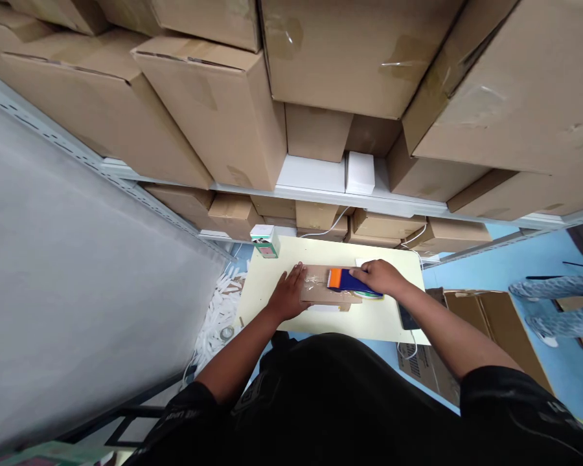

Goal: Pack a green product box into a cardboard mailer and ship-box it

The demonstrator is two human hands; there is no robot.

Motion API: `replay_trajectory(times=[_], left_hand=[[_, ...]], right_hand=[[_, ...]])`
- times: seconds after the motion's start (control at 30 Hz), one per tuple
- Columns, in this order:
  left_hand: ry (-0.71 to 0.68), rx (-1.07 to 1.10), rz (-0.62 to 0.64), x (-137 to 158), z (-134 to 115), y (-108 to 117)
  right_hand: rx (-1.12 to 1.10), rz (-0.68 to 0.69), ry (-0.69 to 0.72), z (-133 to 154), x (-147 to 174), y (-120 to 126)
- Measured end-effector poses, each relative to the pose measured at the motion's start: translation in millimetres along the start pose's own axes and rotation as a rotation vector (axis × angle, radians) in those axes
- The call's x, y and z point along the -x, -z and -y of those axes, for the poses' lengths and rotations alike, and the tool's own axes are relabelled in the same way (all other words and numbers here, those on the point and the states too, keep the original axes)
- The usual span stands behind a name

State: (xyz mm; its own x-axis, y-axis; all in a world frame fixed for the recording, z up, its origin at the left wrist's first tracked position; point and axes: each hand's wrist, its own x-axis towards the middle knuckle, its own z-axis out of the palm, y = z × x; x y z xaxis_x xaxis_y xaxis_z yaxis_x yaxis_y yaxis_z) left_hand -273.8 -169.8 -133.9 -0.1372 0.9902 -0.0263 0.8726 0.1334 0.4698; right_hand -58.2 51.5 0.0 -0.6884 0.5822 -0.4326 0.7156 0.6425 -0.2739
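So we've got a grey metal rack [320, 192] crammed with brown cardboard boxes [214, 116], with a pale yellow table [383, 325] below. On it, mid-table, sits our flat brown cardboard box [315, 296]. Our right hand [381, 277] is wrapped round a blue-and-orange tape dispenser [348, 280] over the box's right part; our left hand [287, 294] spans its left end, thumb and fingers apart. Small green-and-white carton [267, 243] at the back left.
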Motion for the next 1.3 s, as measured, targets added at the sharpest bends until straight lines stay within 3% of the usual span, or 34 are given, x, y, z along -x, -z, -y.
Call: replay_trajectory(times=[0.23, 0.4, 0.6, 0.8, 0.93, 1.1, 1.2, 1.3], left_hand=[[-0.038, -0.101, 0.021, -7, -7, -8], [-0.037, -0.123, 0.067, -3, -1, -9], [-0.089, -0.158, 0.032, -25, -19, 4], [-0.231, -0.127, 0.202, -57, -42, 1], [-0.247, -0.124, 0.223, -61, -37, 2], [-0.272, -0.259, 0.243, -52, -21, 13], [-0.297, -0.289, 0.245, -48, -19, 15], [-0.324, -0.281, 0.254, -47, -21, 12]], right_hand=[[-0.061, -0.02, -0.052, -81, 30, -10], [-0.072, -0.006, -0.132, -119, 43, -17], [-0.085, -0.028, -0.108, -129, 38, -24], [-0.092, -0.019, -0.102, -131, 35, -25], [-0.124, -0.019, -0.086, -136, 42, -21], [-0.106, -0.003, -0.187, -171, 59, -12], [-0.015, 0.034, -0.231, -185, 61, -19], [0.11, 0.063, -0.236, -177, 49, -36]])
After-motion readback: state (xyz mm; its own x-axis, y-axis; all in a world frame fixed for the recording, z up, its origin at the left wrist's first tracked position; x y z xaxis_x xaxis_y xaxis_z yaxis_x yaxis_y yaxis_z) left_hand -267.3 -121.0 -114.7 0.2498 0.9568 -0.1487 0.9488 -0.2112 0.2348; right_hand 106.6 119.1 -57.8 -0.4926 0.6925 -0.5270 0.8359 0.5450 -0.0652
